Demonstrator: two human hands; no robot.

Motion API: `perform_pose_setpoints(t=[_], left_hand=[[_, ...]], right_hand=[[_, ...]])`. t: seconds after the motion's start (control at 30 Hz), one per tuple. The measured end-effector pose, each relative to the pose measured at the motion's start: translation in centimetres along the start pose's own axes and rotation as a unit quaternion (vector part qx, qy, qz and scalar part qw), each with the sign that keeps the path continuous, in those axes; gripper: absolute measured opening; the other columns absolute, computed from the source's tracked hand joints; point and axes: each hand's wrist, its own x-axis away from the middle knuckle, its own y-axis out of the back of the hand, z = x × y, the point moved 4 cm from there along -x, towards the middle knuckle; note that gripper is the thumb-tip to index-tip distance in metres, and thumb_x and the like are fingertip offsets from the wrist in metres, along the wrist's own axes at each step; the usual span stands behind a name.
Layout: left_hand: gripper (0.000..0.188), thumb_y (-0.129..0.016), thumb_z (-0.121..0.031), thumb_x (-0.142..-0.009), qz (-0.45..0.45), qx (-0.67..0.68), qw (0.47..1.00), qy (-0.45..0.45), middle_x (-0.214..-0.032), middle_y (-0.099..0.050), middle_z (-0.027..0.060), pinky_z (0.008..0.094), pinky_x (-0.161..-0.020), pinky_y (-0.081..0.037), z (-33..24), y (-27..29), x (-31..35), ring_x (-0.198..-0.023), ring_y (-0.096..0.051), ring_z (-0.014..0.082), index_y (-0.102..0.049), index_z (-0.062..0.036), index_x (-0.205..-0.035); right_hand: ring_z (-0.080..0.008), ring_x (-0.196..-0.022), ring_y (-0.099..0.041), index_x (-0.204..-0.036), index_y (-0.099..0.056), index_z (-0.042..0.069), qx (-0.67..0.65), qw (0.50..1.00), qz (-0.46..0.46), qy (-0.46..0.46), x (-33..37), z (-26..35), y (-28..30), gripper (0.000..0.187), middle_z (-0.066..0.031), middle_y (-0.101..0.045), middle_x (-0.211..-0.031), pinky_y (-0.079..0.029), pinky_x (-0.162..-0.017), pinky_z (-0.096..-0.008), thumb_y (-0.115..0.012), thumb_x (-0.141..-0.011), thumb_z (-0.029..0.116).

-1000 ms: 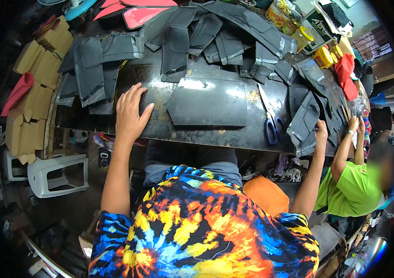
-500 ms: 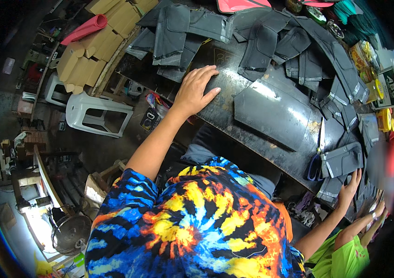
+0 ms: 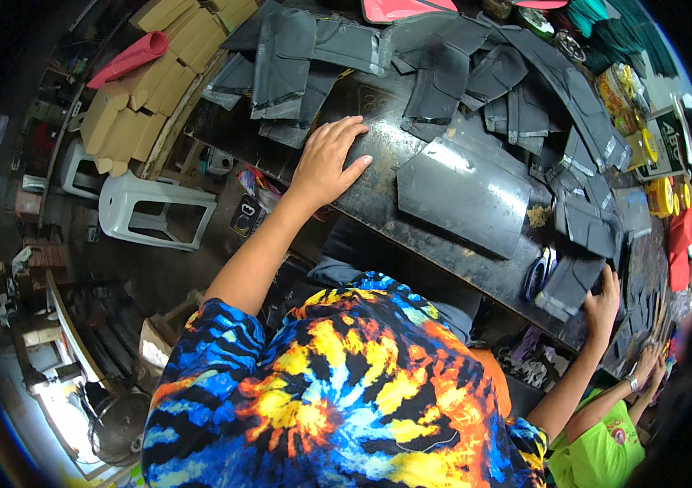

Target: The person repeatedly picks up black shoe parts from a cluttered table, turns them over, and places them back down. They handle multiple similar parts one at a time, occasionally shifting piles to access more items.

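Folded black piece (image 3: 591, 228) shifted farther forward, scissors (image 3: 536, 275) partly hidden, left hand (image 3: 329, 165) grip spread, right hand (image 3: 603, 309) grip unclear

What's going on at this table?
A person in a tie-dye shirt rests an open left hand on the dark table. The right hand is at the edge of a black piece, by blue-handled scissors; its grip is unclear. A flat black panel lies between the hands. Another person in a green shirt is to the right.
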Motion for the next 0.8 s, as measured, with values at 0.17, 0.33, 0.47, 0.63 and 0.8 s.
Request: perform_pose_setpoints(t=[0.17, 0.33, 0.47, 0.63, 0.8], left_hand=[[0.051, -0.068, -0.032, -0.093, 0.0, -0.001, 1.0, -0.024, -0.145, -0.057, 0.0174, 0.0487, -0.113, -0.039, -1.7, -0.6, -0.9, -0.134, -0.053, 0.0398, -0.058, -0.0042, -0.135], [0.053, -0.067, -0.033, -0.095, 0.02, -0.016, 1.0, -0.005, -0.149, -0.055, 0.0163, 0.0485, -0.117, -0.035, -1.5, -1.2, -1.1, -0.139, -0.049, 0.0366, -0.057, -0.005, -0.139], [0.053, -0.064, -0.034, -0.098, 0.016, -0.015, 1.0, -0.006, -0.15, -0.053, 0.0153, 0.0489, -0.118, -0.033, -0.8, -1.2, -0.5, -0.14, -0.047, 0.0366, -0.055, -0.0047, -0.14], [0.054, -0.064, -0.034, -0.098, 0.018, -0.021, 1.0, -0.001, -0.15, -0.053, 0.0156, 0.0492, -0.119, -0.032, -0.5, -1.3, -0.3, -0.14, -0.047, 0.0369, -0.054, -0.0044, -0.141], [0.053, -0.065, -0.034, -0.097, 0.019, -0.028, 0.999, 0.001, -0.15, -0.053, 0.0158, 0.0494, -0.118, -0.033, -1.1, -0.9, -0.5, -0.139, -0.047, 0.0371, -0.055, -0.0042, -0.14]], right_hand=[[-0.0368, -0.106, -0.061, -0.127, -0.063, -0.002, -0.065, 0.997, 0.029, -0.014, -1.1, 0.4, -0.6, 0.058, -0.0195, -0.06, -0.111, -0.049, -0.095, -0.0408, -0.078, -0.074, 0.017], [-0.0344, -0.107, -0.06, -0.131, -0.063, 0.0, -0.046, 0.999, -0.021, -0.001, -0.4, 1.2, -0.5, 0.062, -0.0177, -0.061, -0.111, -0.049, -0.095, -0.0418, -0.078, -0.073, 0.017], [-0.0321, -0.105, -0.062, -0.135, -0.061, 0.003, -0.069, 0.997, -0.007, -0.04, -0.3, 2.9, -0.4, 0.062, -0.0161, -0.063, -0.114, -0.05, -0.094, -0.04, -0.079, -0.078, 0.019], [-0.0323, -0.12, -0.061, -0.139, -0.06, 0.006, -0.084, 0.99, -0.079, -0.086, 1.5, 0.4, 3.4, 0.065, -0.0184, -0.063, -0.128, -0.047, -0.103, -0.0386, -0.083, -0.082, 0.025], [-0.0455, -0.136, -0.052, -0.162, -0.03, 0.012, 0.077, 0.952, -0.102, -0.277, 3.7, -6.1, 5.8, 0.115, -0.0302, -0.053, -0.146, -0.042, -0.111, -0.0503, -0.088, -0.072, 0.054]])
